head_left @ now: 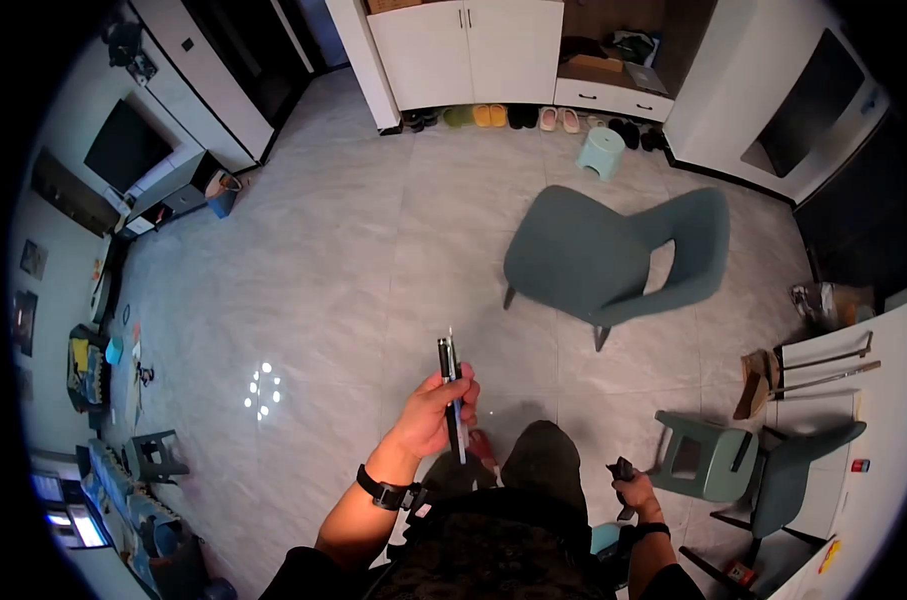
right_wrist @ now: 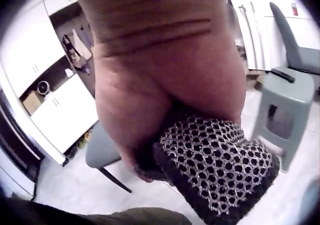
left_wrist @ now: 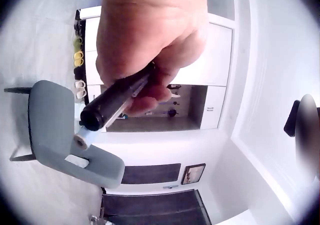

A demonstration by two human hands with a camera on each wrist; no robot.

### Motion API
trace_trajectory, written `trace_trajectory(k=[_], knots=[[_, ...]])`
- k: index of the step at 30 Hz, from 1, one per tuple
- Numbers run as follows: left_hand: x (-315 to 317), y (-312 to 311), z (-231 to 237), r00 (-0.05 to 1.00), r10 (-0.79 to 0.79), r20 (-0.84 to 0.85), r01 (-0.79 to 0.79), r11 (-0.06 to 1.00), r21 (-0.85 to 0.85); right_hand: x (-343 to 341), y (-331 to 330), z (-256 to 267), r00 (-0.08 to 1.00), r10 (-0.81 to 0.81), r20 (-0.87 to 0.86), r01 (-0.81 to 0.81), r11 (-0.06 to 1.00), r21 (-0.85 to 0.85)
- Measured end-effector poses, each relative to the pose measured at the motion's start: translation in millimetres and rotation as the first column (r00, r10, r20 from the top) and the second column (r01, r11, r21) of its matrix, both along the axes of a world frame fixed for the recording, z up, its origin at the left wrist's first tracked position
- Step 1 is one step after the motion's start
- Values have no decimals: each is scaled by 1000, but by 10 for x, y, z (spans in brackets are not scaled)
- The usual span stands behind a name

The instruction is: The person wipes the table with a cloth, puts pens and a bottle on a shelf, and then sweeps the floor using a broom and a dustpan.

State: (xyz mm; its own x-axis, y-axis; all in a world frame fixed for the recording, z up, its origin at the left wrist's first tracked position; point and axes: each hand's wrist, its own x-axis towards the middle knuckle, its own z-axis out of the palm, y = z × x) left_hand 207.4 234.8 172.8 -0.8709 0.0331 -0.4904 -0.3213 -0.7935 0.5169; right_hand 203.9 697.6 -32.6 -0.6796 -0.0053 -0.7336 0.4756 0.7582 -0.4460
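Several apparent pens point(head_left: 445, 357) occupy the left hand point(head_left: 429, 412); the right hand point(head_left: 635, 490) holds cloth point(right_wrist: 215, 165).

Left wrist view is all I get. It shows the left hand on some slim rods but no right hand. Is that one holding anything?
Observer: Yes, the right hand grips a mesh cloth with a dark border.
Operator: Copy. What's nearest that hand?
Observer: In the head view, a green stool is just to its right, with a black bar lying on the seat.
Operator: And where's the left hand relative to the legs, with those rods?
Observer: In the head view it's by the person's knees, and the rods' far ends point away from the body.
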Motion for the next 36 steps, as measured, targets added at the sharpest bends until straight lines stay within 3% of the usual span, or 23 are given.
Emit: trace_trajectory(k=[2, 3, 4, 5, 8, 10, 12, 14, 17, 19, 22, 23, 24, 27, 28, 30, 31, 33, 35, 36], knots=[[-290, -289, -10, 999, 23, 40, -22, 1000, -13, -473, -412, 15, 999, -17, -41, 11, 991, -134], [-424, -428, -21, 999, 25, 30, -26, 998, 49, -767, -760, 318, 998, 13, -59, -21, 989, -146], [-529, -526, -39, 999, -13, 39, 11, 998, 60, -1020, -1029, 596, 996, 41, -78, -53, 986, -159], [-675, -651, -56, 998, -51, 44, 48, 996, 69, -1245, -1119, 383, 991, 25, -129, -53, 976, -213], [-1251, -1023, -31, 989, -139, 43, 138, 990, 44, -2204, -2010, 692, 980, -72, -188, -8, 919, -395], [-1616, -1232, 34, 978, -193, 74, 194, 981, -6, -2800, -2605, 824, 962, -75, -263, -83, 836, -543], [-1989, -1413, 226, 970, -238, 48, 241, 968, -70, -3313, -3249, 1186, 863, 23, -505, -336, 774, -537], [-2376, -1657, 349, 952, -305, 3, 303, 944, -130, -3780, -3872, 1724, 834, 42, -550, -427, 679, -597], [-2884, -1939, 453, 925, -372, 80, 380, 907, -182, -4337, -4504, 2219, 805, 54, -591, -517, 553, -653], [-3207, -2104, 463, 899, -428, 93, 437, 865, -246, -4606, -4786, 2394, 704, 117, -701, -639, 536, -552], [-3764, -2402, 308, 878, -462, 126, 478, 859, -182, -4962, -5118, 2263, 507, 237, -829, -792, 507, -340], [-3985, -2508, 294, 859, -471, 202, 503, 849, -160, -5065, -5191, 2220, 486, 279, -828, -802, 519, -296], [-4181, -2652, 129, 843, -510, 172, 536, 825, -180, -5173, -5252, 2173, 466, 320, -825, -808, 533, -250], [-4716, -3029, -345, 753, -613, 240, 648, 754, -110, -5506, -5398, 1910, 657, 239, -715, -652, 657, -379], [-4928, -3183, -456, 738, -634, 229, 664, 744, -78, -5602, -5423, 1666, 660, 127, -740, -574, 721, -388], [-5386, -3475, -444, 751, -611, 249, 618, 784, 59, -5722, -5386, 1266, 817, -72, -572, -194, 900, -391], [-5620, -3631, -400, 756, -566, 328, 598, 802, 7, -5748, -5267, 1109, 882, -152, -447, -33, 925, -380], [-5995, -4070, -619, 787, -499, 361, 560, 825, -81, -5620, -5001, 690, 914, -153, -376, 141, 988, -59], [-6397, -4471, -644, 828, -398, 395, 509, 829, -232, -5363, -4871, 559, 940, -151, -306, 215, 959, 187], [-6574, -4671, -668, 836, -348, 424, 481, 836, -263, -5035, -4640, 89, 909, -292, -297, 355, 916, 187]])
